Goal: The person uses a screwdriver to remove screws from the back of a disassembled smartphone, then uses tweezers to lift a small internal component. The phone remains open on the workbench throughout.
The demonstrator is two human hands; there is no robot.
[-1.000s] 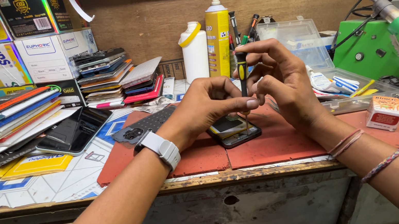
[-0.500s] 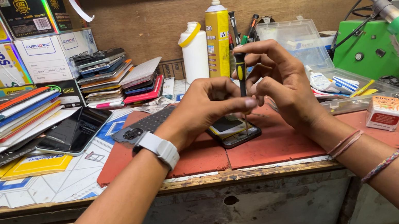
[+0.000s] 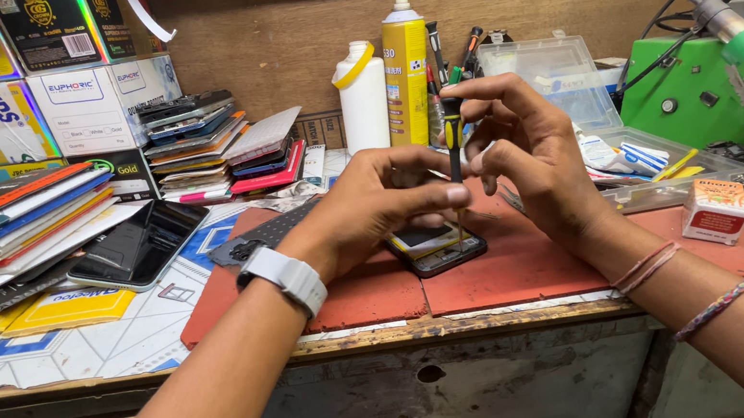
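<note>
1. between my right hand's (image 3: 529, 153) fingertips stands a small screwdriver (image 3: 454, 134), black and yellow in the handle, pinched upright near its top with its tip down on the phone (image 3: 436, 247).
2. my left hand (image 3: 381, 203) curls over the phone, thumb and forefinger closed against the screwdriver's shaft, steadying it; whether the other fingers press the phone i cannot tell, since they hide it.
3. the phone lies flat on the red mat (image 3: 516, 266), just below both hands, near the front edge of the workbench (image 3: 390, 335).
4. it looks like a dark slab with a lighter, yellow-rimmed piece lying on top; most of it is covered by my left hand.
5. as i judge it, the work is mid-way: the driver is seated on a screw, but the phone is not visibly apart, and no loose screws show on the mat.
6. farther out, a yellow spray can (image 3: 408, 73) and a white bottle (image 3: 363, 94) stand behind, and another dark phone (image 3: 140, 246) lies well to the left.
</note>
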